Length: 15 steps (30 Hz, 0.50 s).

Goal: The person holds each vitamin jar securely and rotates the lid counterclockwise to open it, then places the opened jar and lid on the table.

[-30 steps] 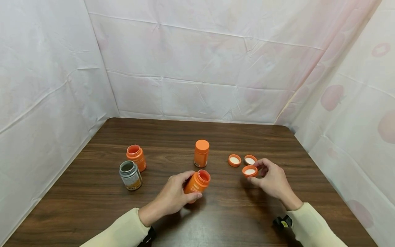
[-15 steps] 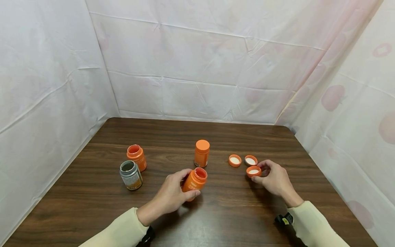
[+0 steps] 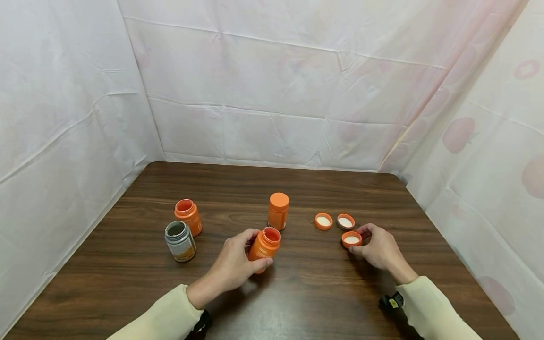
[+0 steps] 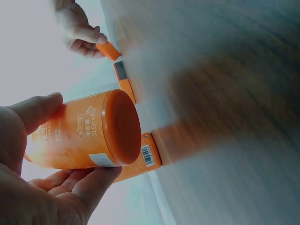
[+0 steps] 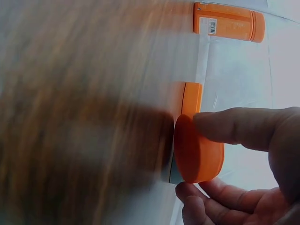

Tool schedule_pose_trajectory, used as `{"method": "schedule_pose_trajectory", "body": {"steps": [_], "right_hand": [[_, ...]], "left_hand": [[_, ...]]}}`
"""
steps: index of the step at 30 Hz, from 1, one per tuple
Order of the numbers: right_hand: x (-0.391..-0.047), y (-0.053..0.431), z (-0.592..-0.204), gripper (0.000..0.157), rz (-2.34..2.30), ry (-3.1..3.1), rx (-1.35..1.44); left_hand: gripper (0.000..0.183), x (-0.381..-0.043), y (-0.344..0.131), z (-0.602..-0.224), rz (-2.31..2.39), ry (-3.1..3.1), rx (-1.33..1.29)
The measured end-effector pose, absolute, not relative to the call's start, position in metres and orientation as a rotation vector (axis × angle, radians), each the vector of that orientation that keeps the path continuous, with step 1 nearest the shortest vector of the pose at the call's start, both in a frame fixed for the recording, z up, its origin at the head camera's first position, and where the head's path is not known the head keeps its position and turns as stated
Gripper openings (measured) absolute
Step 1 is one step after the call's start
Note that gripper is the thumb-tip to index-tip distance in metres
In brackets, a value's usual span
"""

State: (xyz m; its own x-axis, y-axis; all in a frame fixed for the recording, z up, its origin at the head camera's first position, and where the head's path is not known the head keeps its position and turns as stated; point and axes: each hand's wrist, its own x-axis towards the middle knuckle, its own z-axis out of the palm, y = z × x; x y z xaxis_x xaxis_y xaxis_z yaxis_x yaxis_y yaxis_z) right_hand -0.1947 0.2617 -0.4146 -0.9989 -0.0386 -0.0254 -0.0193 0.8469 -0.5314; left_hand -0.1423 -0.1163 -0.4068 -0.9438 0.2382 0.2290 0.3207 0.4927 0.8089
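Observation:
My left hand (image 3: 231, 264) grips an uncapped orange bottle (image 3: 263, 246), thumb on one side and fingers on the other. The bottle leans, its mouth facing up and right; its base (image 4: 125, 126) is off the table in the left wrist view. My right hand (image 3: 381, 249) pinches an orange lid (image 3: 352, 239) by its edge, white lining up. In the right wrist view that lid (image 5: 198, 152) is tilted low by the tabletop; whether it touches I cannot tell. Just beyond it lie a grey-sided lid (image 3: 345, 222) and another orange lid (image 3: 323, 221), both lining up.
A capped orange bottle (image 3: 278, 211) stands upright behind the held one. To the left stand an uncapped orange bottle (image 3: 188, 217) and an uncapped grey bottle (image 3: 180, 242), close together. White sheeting (image 3: 272, 94) walls the brown wooden table (image 3: 314, 302) at the back and sides.
My right hand has carried the orange lid slightly right and down toward the table, beside the grey-sided lid. My left hand has drifted a little left with the bottle.

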Motion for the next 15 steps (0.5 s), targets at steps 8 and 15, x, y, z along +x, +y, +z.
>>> {"method": "schedule_pose_trajectory", "body": {"steps": [8,15], "right_hand": [[-0.1966,0.2612,-0.4152,0.048,-0.78,2.955,-0.025],[-0.1967,0.2611,-0.4169,0.049,-0.726,2.97,-0.049]], "left_hand": [[0.053,-0.1442,-0.1176,-0.4054,-1.461,-2.636,-0.385],[0.05,-0.1486,-0.1211,-0.4046,-1.429,-2.628,-0.315]]}}
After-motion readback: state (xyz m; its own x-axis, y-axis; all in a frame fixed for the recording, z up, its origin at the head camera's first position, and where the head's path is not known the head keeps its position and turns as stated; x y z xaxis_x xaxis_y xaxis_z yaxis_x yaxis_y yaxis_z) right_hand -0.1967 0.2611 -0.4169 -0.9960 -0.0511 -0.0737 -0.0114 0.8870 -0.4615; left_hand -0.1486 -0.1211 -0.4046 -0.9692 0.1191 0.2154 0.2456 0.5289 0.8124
